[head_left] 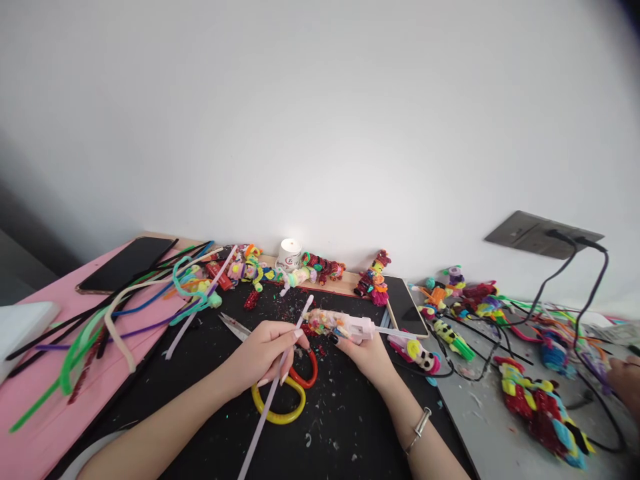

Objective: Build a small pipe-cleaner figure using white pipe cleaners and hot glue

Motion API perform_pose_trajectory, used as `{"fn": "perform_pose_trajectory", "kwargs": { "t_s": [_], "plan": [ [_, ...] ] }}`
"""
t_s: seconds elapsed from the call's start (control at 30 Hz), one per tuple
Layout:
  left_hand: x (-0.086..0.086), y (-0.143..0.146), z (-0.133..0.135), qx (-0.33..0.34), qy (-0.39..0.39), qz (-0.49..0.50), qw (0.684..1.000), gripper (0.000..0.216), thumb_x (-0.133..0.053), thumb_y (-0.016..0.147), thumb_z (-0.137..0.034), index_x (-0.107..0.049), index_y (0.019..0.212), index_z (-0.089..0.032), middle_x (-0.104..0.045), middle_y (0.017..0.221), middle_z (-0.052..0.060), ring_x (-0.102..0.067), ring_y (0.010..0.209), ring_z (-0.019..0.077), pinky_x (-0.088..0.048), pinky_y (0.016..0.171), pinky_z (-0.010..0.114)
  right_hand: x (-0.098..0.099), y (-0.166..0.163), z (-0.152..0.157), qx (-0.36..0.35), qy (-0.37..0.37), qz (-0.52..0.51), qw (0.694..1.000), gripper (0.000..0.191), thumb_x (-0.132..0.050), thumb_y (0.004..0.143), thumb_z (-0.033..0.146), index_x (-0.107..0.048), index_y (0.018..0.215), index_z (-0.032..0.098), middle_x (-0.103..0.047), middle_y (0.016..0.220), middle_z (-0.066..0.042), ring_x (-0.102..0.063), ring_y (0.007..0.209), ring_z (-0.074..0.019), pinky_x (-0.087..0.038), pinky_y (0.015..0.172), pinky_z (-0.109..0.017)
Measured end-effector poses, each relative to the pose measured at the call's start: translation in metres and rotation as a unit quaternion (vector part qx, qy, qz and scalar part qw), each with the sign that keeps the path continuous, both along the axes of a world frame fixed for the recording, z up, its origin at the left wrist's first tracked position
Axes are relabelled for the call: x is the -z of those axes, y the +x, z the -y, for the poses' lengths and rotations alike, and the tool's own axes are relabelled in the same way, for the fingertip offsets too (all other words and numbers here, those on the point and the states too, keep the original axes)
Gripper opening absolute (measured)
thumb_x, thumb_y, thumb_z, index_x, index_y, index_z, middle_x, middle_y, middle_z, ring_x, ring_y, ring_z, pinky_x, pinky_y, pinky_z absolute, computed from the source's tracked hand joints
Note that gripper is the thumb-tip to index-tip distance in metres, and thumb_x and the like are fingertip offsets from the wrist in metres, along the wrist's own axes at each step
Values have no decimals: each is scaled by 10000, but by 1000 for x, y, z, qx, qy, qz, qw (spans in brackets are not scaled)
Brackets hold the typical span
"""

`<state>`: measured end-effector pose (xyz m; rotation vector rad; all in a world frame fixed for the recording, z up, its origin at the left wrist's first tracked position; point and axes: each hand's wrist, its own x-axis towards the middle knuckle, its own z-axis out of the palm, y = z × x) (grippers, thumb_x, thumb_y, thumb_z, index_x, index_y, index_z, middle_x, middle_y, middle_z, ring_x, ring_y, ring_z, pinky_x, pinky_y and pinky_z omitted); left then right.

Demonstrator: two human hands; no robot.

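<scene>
The left hand [275, 350] pinches a lilac pipe cleaner [270, 399] between thumb and fingers; the strip slants from the near edge of the view up to a far tip beyond the hand. The right hand [361, 350] is closed around a pale pink glue gun [361, 327], whose front part, covered in multicoloured bits, points left toward the upper stretch of the pipe cleaner. Whether its nozzle touches the strip cannot be told. A translucent glue stick [393, 331] juts from the back of the gun to the right, and a silver bracelet [420, 425] circles the right wrist.

Below the left hand, scissors [280, 418] with one yellow and one red handle loop lie on the black table [370, 433], blades toward the far left, partly hidden by that hand. Small scraps and glitter are scattered around them.

At the far edge, a white paper cup [289, 255] stands among colourful pipe-cleaner figures [374, 279]. A phone [406, 308] lies just right of these. On the left, loose pipe cleaners [120, 320] spread over a pink surface [145, 347] beside another phone [127, 265]. On the right, a grey table [470, 427] carries more figures, black cables [591, 293] and tangled strips, with another person's hand [625, 380] at the edge of view.
</scene>
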<state>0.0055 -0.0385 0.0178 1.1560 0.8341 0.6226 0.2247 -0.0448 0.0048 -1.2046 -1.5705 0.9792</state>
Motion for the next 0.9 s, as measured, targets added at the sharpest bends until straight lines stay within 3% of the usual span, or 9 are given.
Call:
{"fn": "perform_pose_trajectory", "kwargs": {
  "t_s": [0.13, 0.27, 0.37, 0.47, 0.53, 0.6, 0.73, 0.9],
  "plan": [
    [-1, 0, -1, -26, 3, -5, 1000, 323, -461, 860, -415, -583, 784, -126, -540, 403, -38, -263, 232, 27, -95, 302, 176, -3, 3, -1, 32, 15, 10, 999, 250, -655, 761, 302, -699, 973, 178, -742, 964, -96, -691, 889, -274, -559, 794, -395],
    [-3, 0, -1, -36, 10, -6, 999, 333, -457, 862, -412, -595, 786, -118, -538, 408, -36, -273, 240, 22, -99, 314, 172, -4, 11, -7, 112, 69, 101, 986, 272, -565, 800, 247, -639, 1054, 183, -711, 1008, -80, -657, 920, -250, -522, 821, -373],
    [-2, 1, -1, -29, 4, -14, 999, 338, -462, 854, -432, -595, 792, -127, -536, 397, -35, -270, 238, 34, -102, 304, 176, 1, 17, -12, 136, 102, 199, 965, 408, -532, 791, 198, -553, 1197, 169, -640, 1154, -114, -595, 1039, -268, -462, 904, -415],
    [0, 4, 1, -17, 5, -29, 999, 334, -475, 843, -445, -590, 783, -137, -499, 365, -51, -268, 248, 48, -126, 307, 176, 6, 18, -13, 166, 109, 313, 929, 506, -534, 739, 166, -530, 1245, 165, -609, 1161, -131, -538, 1070, -318, -415, 916, -501],
    [1, 4, 3, 1, 27, -46, 999, 332, -459, 857, -434, -594, 777, -142, -485, 357, -56, -289, 269, 55, -160, 326, 172, 5, 16, -10, 192, 114, 358, 907, 522, -549, 713, 165, -550, 1234, 181, -577, 1177, -132, -493, 1086, -346, -385, 912, -543],
    [0, 4, 5, 30, 65, -65, 995, 338, -431, 881, -414, -606, 778, -143, -491, 367, -53, -325, 293, 61, -199, 350, 169, -2, 11, -5, 204, 148, 344, 904, 444, -540, 762, 200, -574, 1204, 198, -517, 1241, -132, -436, 1145, -348, -343, 948, -545],
    [-3, 2, 11, 98, 109, -99, 984, 327, -428, 888, -381, -628, 770, -149, -481, 379, -58, -373, 326, 76, -280, 391, 174, -17, -1, 7, 103, 196, 210, 952, 272, -392, 928, 275, -625, 1055, 216, -594, 1050, -83, -514, 1026, -253, -399, 886, -409],
    [-4, 2, 14, 141, 128, -132, 973, 331, -423, 886, -367, -633, 741, -156, -463, 399, -55, -384, 335, 83, -300, 385, 173, -18, -13, 14, 4, 152, 157, 976, 412, -302, 984, 317, -669, 828, 212, -605, 760, -37, -522, 773, -203, -395, 725, -337]
  ]
}}
